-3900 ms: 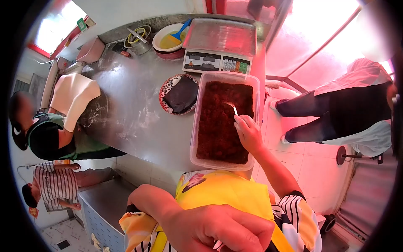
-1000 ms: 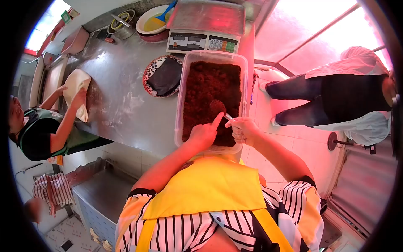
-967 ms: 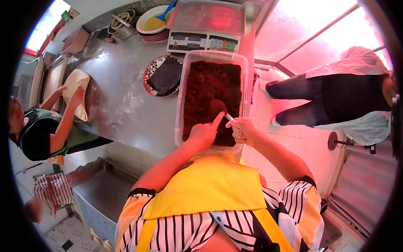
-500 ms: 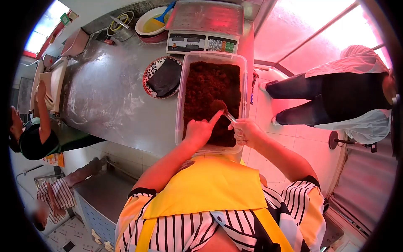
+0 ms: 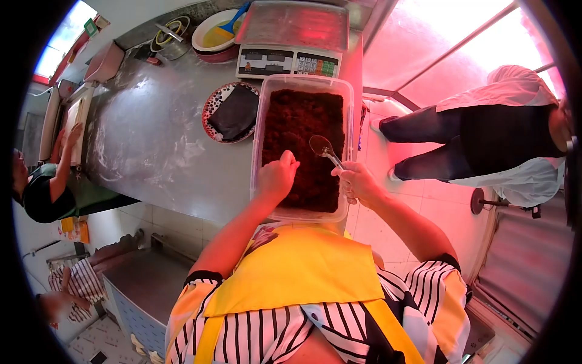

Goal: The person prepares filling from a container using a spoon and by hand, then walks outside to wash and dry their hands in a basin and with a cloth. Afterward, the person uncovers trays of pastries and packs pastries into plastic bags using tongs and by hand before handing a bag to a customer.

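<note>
My right hand (image 5: 357,184) is closed around the handle of a metal spoon (image 5: 321,146). The bowl of the spoon is over a clear plastic tub (image 5: 259,139), with a little dark residue in it. Dark reddish-brown crumbly stuff (image 5: 303,115) fills much of the tub; red light tints its colour. Above its left part is my left hand (image 5: 277,177), fingers curled together; whether anything sits inside them is hidden. To the left of the tub, a dark flat square piece (image 5: 235,112) rests on a patterned plate (image 5: 209,118).
A digital scale (image 5: 288,62) stands behind the tub. Beyond the plate are a white basin (image 5: 198,37) with a blue-handled brush (image 5: 233,23) and a metal pot (image 5: 176,48). The metal table (image 5: 151,133) extends left toward a person (image 5: 45,188). Another person (image 5: 497,130) stands at right.
My left index finger, stretched to the spoon before, has curled in and the hand has drawn back left. The spoon's bowl has lifted slightly and now shows its hollow.
</note>
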Demonstrator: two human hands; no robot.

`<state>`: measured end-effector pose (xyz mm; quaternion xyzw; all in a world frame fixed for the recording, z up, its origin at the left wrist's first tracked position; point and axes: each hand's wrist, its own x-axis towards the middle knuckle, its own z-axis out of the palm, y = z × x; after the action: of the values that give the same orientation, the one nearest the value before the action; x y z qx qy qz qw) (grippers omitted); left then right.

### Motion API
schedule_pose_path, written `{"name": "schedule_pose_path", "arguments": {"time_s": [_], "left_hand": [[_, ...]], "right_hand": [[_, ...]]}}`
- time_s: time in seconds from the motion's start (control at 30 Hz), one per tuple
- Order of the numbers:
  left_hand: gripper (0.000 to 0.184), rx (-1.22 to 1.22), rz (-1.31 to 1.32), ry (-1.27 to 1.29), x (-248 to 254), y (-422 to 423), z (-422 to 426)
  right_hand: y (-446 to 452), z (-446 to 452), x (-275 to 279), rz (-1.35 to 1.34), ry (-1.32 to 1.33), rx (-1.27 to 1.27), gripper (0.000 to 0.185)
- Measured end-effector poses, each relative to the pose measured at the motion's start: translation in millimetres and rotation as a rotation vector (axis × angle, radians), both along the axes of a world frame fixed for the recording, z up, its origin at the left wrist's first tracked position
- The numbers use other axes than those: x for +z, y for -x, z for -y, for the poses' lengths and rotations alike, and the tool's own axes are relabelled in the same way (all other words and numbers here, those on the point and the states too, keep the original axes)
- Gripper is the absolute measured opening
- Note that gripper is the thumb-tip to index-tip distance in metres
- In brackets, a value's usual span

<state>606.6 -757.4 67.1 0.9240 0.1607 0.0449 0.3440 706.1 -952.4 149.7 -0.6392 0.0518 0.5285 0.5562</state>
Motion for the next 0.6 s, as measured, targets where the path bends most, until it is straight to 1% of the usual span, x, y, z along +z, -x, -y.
{"name": "schedule_pose_path", "arguments": {"time_s": [0.07,0.13,0.23,0.33,0.43,0.53,0.6], "left_hand": [[0.046,0.045,-0.053,0.307,-0.1,-4.9,-3.3],[0.044,0.12,-0.057,0.798,11.5,-11.0,0.9],[0.039,0.234,-0.06,1.257,23.6,-17.6,11.7],[0.037,0.134,0.019,1.546,20.7,-21.2,10.4],[0.035,0.153,0.068,1.607,20.6,-24.0,10.5],[0.03,0.098,0.066,1.557,20.4,-24.6,10.3],[0.027,0.096,0.036,1.48,22.5,-26.3,9.9]], "right_hand": [[-0.5,-1.7,0.9,-0.016,-0.015,-0.006,0.018],[0.6,-2.2,3.5,-0.071,-0.062,-0.037,0.017],[4.1,-1.1,4.3,-0.164,-0.117,-0.055,0.018],[9.6,-5.1,8.0,-0.205,-0.131,-0.049,0.018],[14.5,-8.2,9.4,-0.178,-0.091,-0.048,0.018],[15.8,-10.5,7.2,-0.132,-0.075,-0.036,0.019],[15.0,-7.7,3.9,-0.121,-0.079,-0.023,0.019]]}}
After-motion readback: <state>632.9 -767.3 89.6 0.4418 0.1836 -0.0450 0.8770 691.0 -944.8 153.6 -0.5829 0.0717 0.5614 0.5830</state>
